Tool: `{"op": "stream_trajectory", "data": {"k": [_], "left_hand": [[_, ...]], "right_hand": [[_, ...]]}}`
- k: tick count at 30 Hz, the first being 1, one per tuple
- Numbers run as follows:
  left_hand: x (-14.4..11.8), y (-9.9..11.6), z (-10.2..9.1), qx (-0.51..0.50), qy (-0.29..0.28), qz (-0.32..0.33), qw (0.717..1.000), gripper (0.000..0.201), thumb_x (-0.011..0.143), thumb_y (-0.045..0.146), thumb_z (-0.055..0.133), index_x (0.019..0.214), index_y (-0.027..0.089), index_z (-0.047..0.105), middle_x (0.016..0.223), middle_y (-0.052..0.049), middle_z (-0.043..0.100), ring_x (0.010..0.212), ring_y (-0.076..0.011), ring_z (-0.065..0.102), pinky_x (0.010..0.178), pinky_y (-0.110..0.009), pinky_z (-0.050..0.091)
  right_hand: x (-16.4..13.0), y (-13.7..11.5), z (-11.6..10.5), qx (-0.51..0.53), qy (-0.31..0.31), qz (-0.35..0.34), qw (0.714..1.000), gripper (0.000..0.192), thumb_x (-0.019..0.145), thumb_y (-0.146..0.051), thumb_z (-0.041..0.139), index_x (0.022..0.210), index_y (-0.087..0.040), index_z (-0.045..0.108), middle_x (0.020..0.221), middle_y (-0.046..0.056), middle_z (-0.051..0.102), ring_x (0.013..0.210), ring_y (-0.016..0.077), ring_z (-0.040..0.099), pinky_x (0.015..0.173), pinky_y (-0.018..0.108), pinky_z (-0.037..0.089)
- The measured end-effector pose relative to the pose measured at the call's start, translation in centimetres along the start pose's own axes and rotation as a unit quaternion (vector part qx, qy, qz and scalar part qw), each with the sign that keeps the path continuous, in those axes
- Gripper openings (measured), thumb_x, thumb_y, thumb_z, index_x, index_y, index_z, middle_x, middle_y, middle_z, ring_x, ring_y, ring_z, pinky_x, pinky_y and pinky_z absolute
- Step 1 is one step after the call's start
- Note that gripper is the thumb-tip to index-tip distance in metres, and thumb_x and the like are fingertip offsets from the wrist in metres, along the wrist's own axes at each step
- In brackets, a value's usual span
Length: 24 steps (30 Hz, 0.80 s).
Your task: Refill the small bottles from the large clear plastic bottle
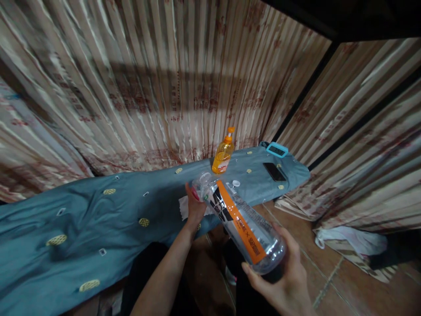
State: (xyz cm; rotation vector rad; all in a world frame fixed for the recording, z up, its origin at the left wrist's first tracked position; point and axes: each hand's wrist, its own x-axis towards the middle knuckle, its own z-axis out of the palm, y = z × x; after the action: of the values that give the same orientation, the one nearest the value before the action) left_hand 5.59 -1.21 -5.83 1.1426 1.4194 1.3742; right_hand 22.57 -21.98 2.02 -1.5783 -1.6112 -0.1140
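A large clear plastic bottle [235,215] with an orange, black and white label slants across the middle, its top end up and to the left. My right hand [283,272] is closed around its base. At the top end, my left hand [194,208] is closed on a small clear plastic container [200,181] with a pink-red patch beside the fingers. Whether the container touches the bottle's mouth I cannot tell. Behind them stands a pump bottle [223,156] of orange liquid. A white tissue [184,208] lies partly under my left hand, and a small white round piece [236,183] lies past the bottle.
A long surface under a blue-green cloth [125,210] with yellow prints runs left to right. At its right end are a black phone [274,171] and a blue-framed digital clock [277,149]. Patterned curtains [158,87] hang behind. White fabric [351,240] lies low on the right by the tiled floor [324,272].
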Motion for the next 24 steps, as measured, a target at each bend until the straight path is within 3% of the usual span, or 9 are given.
{"op": "stream_trajectory", "data": {"k": [6, 11, 24], "left_hand": [[0.0, -0.6, 0.0, -0.02, -0.016, 0.009, 1.0, 0.117, 0.064, 0.026, 0.088, 0.157, 0.017, 0.016, 0.154, -0.022, 0.048, 0.145, -0.0314, 0.05, 0.124, -0.047, 0.035], [-0.1, -0.4, -0.2, -0.02, -0.028, 0.02, 0.999, 0.118, 0.066, 0.034, 0.088, 0.157, 0.017, 0.015, 0.15, -0.021, 0.052, 0.145, -0.0312, 0.05, 0.125, -0.047, 0.035], [-0.2, 0.0, -0.4, -0.012, -0.029, 0.013, 0.999, 0.123, 0.06, 0.041, 0.091, 0.158, 0.02, 0.02, 0.164, -0.02, 0.036, 0.154, -0.0338, 0.035, 0.13, -0.046, 0.024]], "right_hand": [[0.2, -0.8, -0.2, 0.003, -0.002, 0.029, 1.0, 0.084, 0.084, -0.046, 0.074, 0.152, -0.019, 0.034, 0.134, 0.017, 0.061, 0.115, 0.0321, 0.071, 0.092, 0.044, 0.063], [0.8, -0.7, -0.5, -0.034, 0.004, -0.025, 0.999, 0.085, 0.085, -0.048, 0.073, 0.153, -0.016, 0.033, 0.125, 0.016, 0.065, 0.105, 0.0308, 0.074, 0.083, 0.04, 0.065], [2.1, -2.0, -0.9, -0.044, 0.014, -0.036, 0.998, 0.075, 0.089, -0.048, 0.065, 0.148, -0.014, 0.036, 0.122, 0.018, 0.063, 0.1, 0.0304, 0.075, 0.076, 0.038, 0.067]]}}
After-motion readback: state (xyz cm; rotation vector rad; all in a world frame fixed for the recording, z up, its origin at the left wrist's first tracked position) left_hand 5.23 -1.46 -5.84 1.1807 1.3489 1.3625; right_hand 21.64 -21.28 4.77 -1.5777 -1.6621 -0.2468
